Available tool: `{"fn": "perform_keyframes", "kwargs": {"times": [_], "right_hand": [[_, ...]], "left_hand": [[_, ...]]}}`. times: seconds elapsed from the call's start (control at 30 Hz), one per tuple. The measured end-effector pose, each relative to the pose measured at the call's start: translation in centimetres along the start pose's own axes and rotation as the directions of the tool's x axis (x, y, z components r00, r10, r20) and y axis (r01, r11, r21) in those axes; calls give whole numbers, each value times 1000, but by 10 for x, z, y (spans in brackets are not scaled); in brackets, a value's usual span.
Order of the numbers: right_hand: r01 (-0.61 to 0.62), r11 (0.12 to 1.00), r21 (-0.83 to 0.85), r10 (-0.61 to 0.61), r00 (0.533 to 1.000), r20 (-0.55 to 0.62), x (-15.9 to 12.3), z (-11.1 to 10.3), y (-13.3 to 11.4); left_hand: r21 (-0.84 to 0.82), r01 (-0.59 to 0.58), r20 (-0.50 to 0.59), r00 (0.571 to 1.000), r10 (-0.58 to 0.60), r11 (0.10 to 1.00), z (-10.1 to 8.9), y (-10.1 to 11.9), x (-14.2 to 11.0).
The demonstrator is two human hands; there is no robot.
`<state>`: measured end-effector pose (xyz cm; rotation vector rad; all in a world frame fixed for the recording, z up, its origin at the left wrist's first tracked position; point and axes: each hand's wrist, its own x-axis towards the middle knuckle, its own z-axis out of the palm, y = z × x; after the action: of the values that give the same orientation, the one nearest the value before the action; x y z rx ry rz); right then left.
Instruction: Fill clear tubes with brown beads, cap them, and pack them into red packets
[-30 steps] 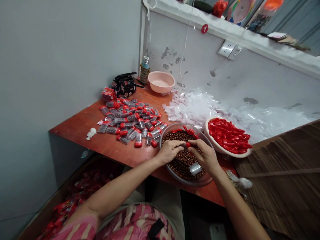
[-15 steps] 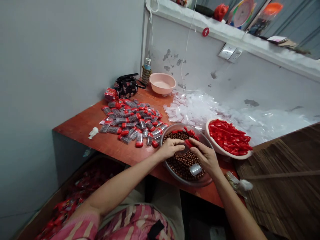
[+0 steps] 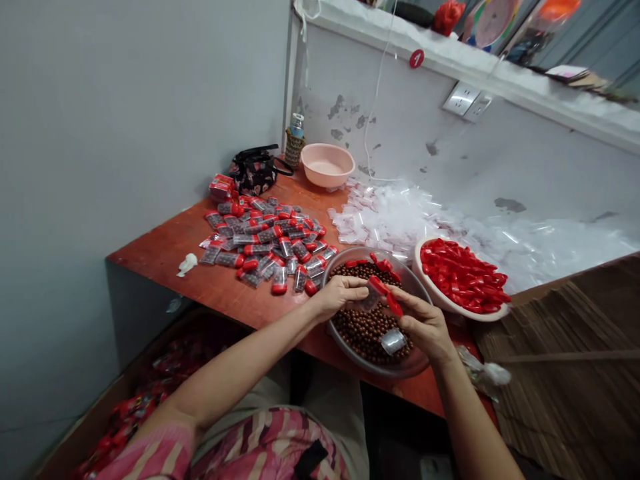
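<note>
Both hands hover over a clear bowl (image 3: 406, 365) full of small brown balls (image 3: 364, 330). My left hand (image 3: 339, 294) pinches a small clear container with a red cap (image 3: 374, 291). My right hand (image 3: 425, 325) is closed on a loose red cap (image 3: 394, 305) at its fingertips and also keeps a clear empty container (image 3: 393, 341) against its palm. A few red caps (image 3: 383, 263) lie on the balls at the bowl's far side.
Several filled, red-capped containers (image 3: 265, 243) are piled on the red-brown table (image 3: 165, 250) to the left. A white bowl of red caps (image 3: 463, 273) stands on the right, clear plastic pieces (image 3: 395, 217) behind it. Further back are a pink bowl (image 3: 327, 165), a black bag (image 3: 255, 170) and a small bottle (image 3: 296, 137).
My hands have drawn slightly apart and lifted a little off the balls. The red cap is now held out at my right fingertips, and the container shows in my left hand.
</note>
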<state>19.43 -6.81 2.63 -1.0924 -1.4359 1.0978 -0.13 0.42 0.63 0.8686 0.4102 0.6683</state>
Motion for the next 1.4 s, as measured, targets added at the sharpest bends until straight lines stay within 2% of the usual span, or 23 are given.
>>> {"fn": "perform_keyframes", "kwargs": {"times": [0.07,0.13,0.23,0.37,0.5,0.6,0.77,0.87,0.97,1.03,1.1,1.17,1.23,1.3,1.33,1.4], "right_hand": [[21,1000,-16,-22,998,-62,0,0,1],[36,999,-28,-39,991,-129,1,1,1],[-64,998,12,65,987,-149,5,7,-3],[-267,947,179,279,960,-42,11,20,-9],[-439,796,416,429,895,124,14,29,-10],[-432,715,549,443,888,121,17,34,-7],[-355,704,615,444,896,9,22,44,2],[-356,726,588,451,893,-17,24,46,4],[-359,806,471,415,910,-15,22,34,-1],[-336,896,289,354,935,-10,18,18,-8],[-328,944,-27,329,943,43,11,-2,-16],[-302,862,-408,381,916,127,4,-19,-21],[-187,673,-716,439,880,182,-3,-28,-22],[-58,433,-899,474,863,173,-7,-27,-19],[-26,300,-954,491,861,131,-9,-23,-16],[-36,44,-998,510,860,-9,-11,-12,-12]], "left_hand": [[81,-60,-5,998,60,995,0,-2,0],[231,-143,11,989,145,962,0,-5,-1],[453,-228,55,972,229,862,1,-6,-3],[535,-274,94,959,266,799,2,-4,-6],[536,-316,122,946,299,783,4,-5,-6],[565,-321,106,942,319,760,5,-5,-7],[643,-338,99,927,363,687,2,-6,-6],[660,-336,83,922,379,673,3,-9,-3],[623,-358,47,904,424,695,4,-8,-1],[605,-359,-13,888,460,710,0,-2,0],[615,-338,-112,857,503,713,-11,11,2],[653,-319,-210,795,569,687,-29,30,7],[736,-292,-236,734,637,610,-46,50,13],[844,-211,-240,674,698,493,-57,65,17],[883,-177,-223,658,719,435,-58,68,17],[924,-150,-166,668,725,350,-51,66,13]]}}
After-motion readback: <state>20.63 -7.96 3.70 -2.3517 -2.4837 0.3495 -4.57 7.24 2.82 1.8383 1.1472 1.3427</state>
